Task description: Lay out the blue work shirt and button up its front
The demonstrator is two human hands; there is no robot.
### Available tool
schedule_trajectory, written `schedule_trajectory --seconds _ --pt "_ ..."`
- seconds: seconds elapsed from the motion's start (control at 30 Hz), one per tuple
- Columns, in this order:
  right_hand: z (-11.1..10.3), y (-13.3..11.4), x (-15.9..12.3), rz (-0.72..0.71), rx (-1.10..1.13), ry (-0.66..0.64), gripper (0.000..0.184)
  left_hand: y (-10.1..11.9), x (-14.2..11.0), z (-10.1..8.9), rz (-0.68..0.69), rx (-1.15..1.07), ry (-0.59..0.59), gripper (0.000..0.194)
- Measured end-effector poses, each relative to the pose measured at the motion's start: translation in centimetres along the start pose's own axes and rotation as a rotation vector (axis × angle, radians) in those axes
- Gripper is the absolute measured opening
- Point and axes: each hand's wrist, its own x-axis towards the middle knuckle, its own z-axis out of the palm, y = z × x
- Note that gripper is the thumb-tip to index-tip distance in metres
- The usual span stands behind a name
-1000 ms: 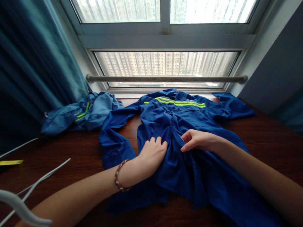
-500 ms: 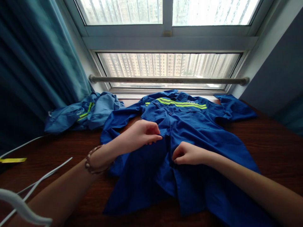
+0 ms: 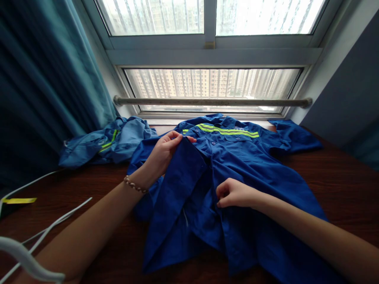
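Observation:
A dark blue work shirt [image 3: 251, 169] with yellow-green stripes across its chest lies spread before me, collar toward the window. My left hand [image 3: 167, 148] pinches the edge of the left front panel and holds it raised, so part of the inside shows below. My right hand [image 3: 233, 193] is closed on the other front edge, near the middle of the shirt; its fingertips are partly hidden. A button is visible on the placket below the chest stripe.
A lighter blue garment [image 3: 130, 136] with a yellow-green stripe lies bunched at the back left, beside a curtain [image 3: 59, 71]. White hangers [image 3: 32, 260] and a yellow strip [image 3: 19, 200] are at the left. A metal rail [image 3: 213, 102] crosses the window behind the wooden surface [image 3: 340, 185].
My left hand has moved up and to the left, lifting the shirt's left front panel open. My right hand has stayed almost still on the other edge.

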Motion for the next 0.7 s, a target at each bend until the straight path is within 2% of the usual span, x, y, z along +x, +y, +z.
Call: schedule_trajectory --seconds 0.1,0.23,0.33,0.4,0.47,0.57,0.6,0.63,0.7 --pt "-0.2 0.4 0.3 0.037 0.086 -0.009 0.009 -1.5 0.9 -1.3 0.039 0.203 -0.126 0.018" --pt "-0.5 0.3 0.3 0.066 0.241 0.001 0.009 -3.1 1.4 -2.3 0.075 0.745 -0.335 0.018" --pt "-0.6 -0.1 0.2 0.083 0.28 0.02 0.008 -3.5 1.2 -2.4 0.191 1.082 -0.398 0.017" --pt "-0.6 -0.1 0.2 0.083 0.271 0.01 0.009 -3.6 1.3 -2.6 0.218 1.167 -0.413 0.017" --pt "-0.6 0.0 0.3 0.081 0.27 -0.002 0.01 -3.7 1.4 -3.0 0.138 1.105 -0.45 0.019" --pt "-0.5 0.2 0.4 0.071 0.277 -0.008 0.01 -3.7 1.6 -3.6 -0.138 0.757 -0.569 0.023" --pt "-0.6 0.2 0.5 0.077 0.291 -0.002 0.01 -3.6 1.6 -3.6 -0.203 0.623 -0.573 0.024" --pt "-0.6 0.3 0.6 0.096 0.324 0.014 0.009 -3.5 1.5 -3.6 -0.231 0.494 -0.545 0.024" --pt "-0.9 0.2 0.7 0.136 0.44 0.059 0.01 -3.4 1.2 -3.0 -0.196 0.258 -0.402 0.025"
